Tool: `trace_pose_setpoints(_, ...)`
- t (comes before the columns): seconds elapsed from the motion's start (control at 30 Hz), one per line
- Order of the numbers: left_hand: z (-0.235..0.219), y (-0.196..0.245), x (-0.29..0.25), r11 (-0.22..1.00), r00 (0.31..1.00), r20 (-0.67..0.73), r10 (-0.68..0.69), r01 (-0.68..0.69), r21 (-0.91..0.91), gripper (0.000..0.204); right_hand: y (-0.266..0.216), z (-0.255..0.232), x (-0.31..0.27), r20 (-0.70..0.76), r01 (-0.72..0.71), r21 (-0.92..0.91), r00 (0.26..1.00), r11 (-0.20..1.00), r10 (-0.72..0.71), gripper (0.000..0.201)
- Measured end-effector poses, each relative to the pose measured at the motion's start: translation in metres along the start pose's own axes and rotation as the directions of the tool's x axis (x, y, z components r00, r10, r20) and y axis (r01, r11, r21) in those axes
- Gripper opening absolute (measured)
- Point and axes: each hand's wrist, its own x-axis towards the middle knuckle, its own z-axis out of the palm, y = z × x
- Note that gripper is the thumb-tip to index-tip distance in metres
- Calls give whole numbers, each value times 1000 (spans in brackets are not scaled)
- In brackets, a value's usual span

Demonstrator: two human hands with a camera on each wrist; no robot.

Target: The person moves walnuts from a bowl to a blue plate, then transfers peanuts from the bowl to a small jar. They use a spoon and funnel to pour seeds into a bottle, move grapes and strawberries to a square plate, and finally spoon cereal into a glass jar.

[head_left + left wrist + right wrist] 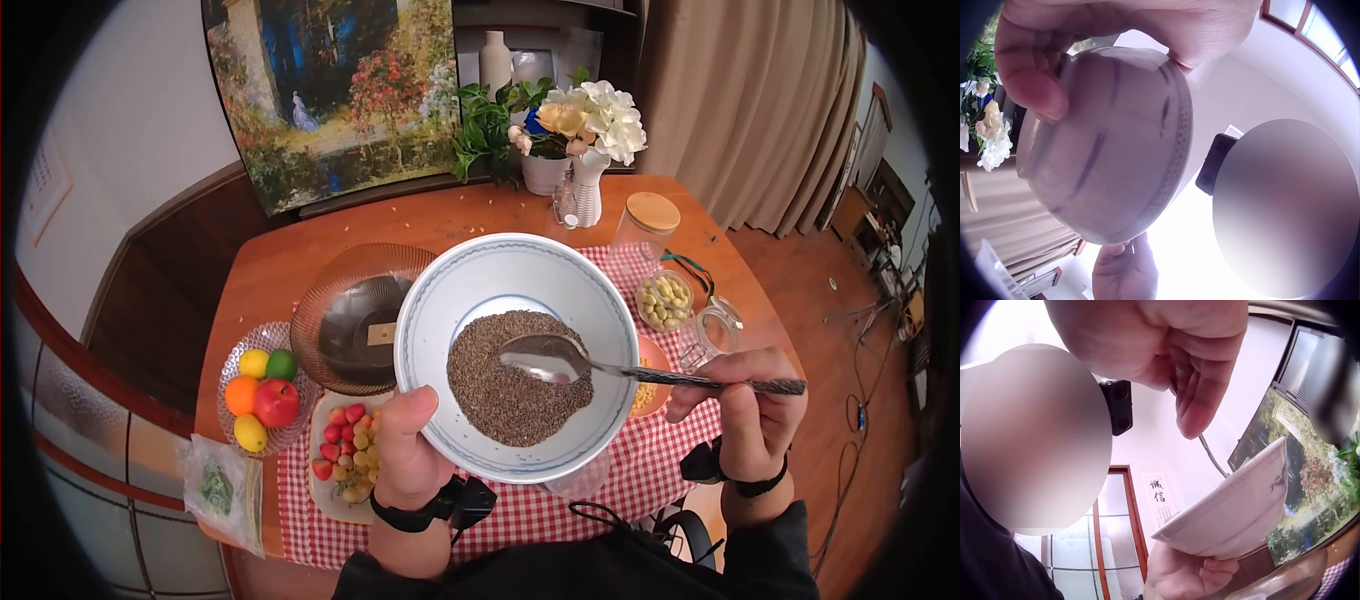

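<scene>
My left hand point(408, 455) grips a white bowl point(425, 330) with a blue-patterned rim, thumb at the near-left edge. In the left wrist view its fingers reach under the bowl's point(1110, 150) base. The bowl is held up over the table, with a heap of tiny grey-brown seeds point(510, 405) like chia inside. My right hand point(750, 410) pinches the dark patterned handle of a metal spoon point(525, 348). The spoon's head lies over the seeds, in from the right. In the right wrist view the spoon's handle slants down to the bowl's point(1235, 506) rim.
Left on the table point(460, 215) stand a brown glass bowl point(320, 300), a fruit plate point(235, 350), a strawberry-and-grape tray point(320, 490) and a plastic bag point(245, 500). To the right are a lidded jar point(640, 245), a nut jar point(665, 300) and an orange dish point(655, 365). Flowers point(605, 115) stand behind.
</scene>
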Motion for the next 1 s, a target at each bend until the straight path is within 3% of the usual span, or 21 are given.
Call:
trace_pose_setpoints(0.1, 5, 3, 0, 999, 997, -69, 21, -19, 32, 69, -1, -4, -1, 5, 74, -80, 997, 994, -73, 14)
trace_pose_setpoints(0.3, -3, 4, -1, 1000, 1000, -5, 11, -11, -14, 69, 5, -7, -14, 41, 221, -348, 974, 911, -221, 14)
trace_pose_setpoints(0.5, 2, 3, 1, 1000, 1000, 3, 16, -16, 7, 69, 8, -9, -35, 29, 124, -243, 992, 962, -121, 23)
trace_pose_setpoints(0.67, 3, 0, 2, 1000, 1000, -11, 12, -11, 28, 70, 11, 0, -45, -145, -74, -12, 987, 997, 71, 23)
trace_pose_setpoints(0.77, 3, 0, 2, 999, 1000, -26, -13, 14, 50, 70, 17, 4, -43, -199, -137, 133, 967, 982, 162, 19)
trace_pose_setpoints(0.83, 2, -2, 2, 998, 999, -29, -19, 21, 55, 70, 21, 5, -42, -215, -231, 302, 929, 925, 302, 20)
trace_pose_setpoints(1.0, 3, -5, 3, 996, 998, -40, -45, 48, 78, 70, 38, 4, -33, -169, -255, 486, 911, 836, 376, 22)
